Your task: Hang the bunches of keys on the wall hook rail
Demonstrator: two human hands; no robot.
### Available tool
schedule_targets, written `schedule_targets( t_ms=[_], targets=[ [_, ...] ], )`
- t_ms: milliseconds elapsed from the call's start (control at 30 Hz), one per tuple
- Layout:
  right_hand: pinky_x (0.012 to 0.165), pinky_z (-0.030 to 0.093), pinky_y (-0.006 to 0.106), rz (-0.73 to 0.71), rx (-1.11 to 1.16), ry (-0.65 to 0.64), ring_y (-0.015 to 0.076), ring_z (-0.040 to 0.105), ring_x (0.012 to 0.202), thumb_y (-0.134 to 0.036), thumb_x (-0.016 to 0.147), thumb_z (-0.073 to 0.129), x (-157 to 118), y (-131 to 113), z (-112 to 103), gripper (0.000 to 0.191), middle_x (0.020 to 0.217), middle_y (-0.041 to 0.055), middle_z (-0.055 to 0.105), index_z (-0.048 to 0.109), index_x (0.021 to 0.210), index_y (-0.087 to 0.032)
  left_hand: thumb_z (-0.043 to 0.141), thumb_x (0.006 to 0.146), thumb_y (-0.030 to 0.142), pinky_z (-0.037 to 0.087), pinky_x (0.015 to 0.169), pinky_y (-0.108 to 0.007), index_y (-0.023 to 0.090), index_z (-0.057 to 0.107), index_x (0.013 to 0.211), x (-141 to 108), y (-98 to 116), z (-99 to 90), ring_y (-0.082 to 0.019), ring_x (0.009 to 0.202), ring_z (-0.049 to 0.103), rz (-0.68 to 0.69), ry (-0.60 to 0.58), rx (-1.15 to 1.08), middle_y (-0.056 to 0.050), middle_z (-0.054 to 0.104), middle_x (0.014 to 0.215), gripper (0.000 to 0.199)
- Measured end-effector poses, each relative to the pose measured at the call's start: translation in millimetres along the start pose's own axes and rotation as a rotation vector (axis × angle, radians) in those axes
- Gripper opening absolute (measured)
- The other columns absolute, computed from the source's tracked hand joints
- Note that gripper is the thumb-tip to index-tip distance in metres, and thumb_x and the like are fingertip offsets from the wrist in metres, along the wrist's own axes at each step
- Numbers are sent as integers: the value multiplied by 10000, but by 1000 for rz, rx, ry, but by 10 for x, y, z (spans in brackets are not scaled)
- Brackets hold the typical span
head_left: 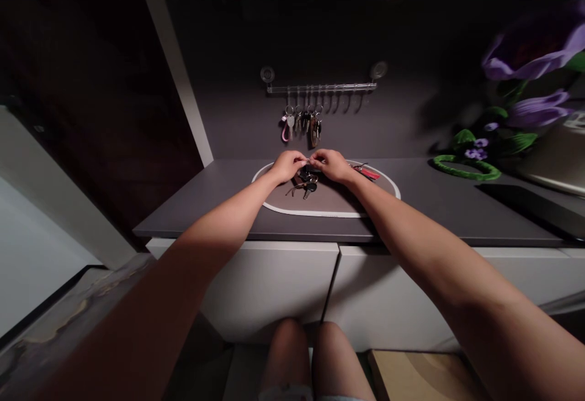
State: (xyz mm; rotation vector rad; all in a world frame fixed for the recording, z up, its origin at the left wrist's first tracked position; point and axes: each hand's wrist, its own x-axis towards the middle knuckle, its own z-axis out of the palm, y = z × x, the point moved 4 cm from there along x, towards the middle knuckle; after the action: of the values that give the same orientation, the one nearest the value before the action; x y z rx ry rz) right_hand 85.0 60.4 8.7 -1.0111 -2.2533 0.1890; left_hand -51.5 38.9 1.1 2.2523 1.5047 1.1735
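Note:
Over the mat, my left hand point(290, 166) and my right hand point(329, 164) meet with thumbs and fingertips pinched. A bunch of keys point(311, 188) with dark key heads and a cord-like strap shows just below the fingertips. Both hands seem closed on its ring, though the ring is mostly hidden by the fingers. Under them lies an oval brown mat point(338, 205) with a white rim. Past my right wrist, a red item point(369, 173) with other keys rests on the mat, partly covered by the hand.
A clear hook rail point(322, 89) on the back wall holds several key sets point(300, 122) on its left hooks. Purple flowers point(539, 108), a green ring point(466, 169) and a dark flat object point(534, 209) are at the right. White cabinet doors point(278, 279) are below the grey countertop point(196, 206).

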Motion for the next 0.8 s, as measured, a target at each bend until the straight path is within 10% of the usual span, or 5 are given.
schedule_targets(
  t_ms=[800],
  targets=[
    [730,435,263,77,611,212,114,534,704,-408,665,603,-1,8,-61,285,773,30,616,588,778,-147,608,719,244,458,633,-224,104,636,830,21,18,-23,-90,655,562,-251,172,-669,-45,661,764,181]
  ],
)
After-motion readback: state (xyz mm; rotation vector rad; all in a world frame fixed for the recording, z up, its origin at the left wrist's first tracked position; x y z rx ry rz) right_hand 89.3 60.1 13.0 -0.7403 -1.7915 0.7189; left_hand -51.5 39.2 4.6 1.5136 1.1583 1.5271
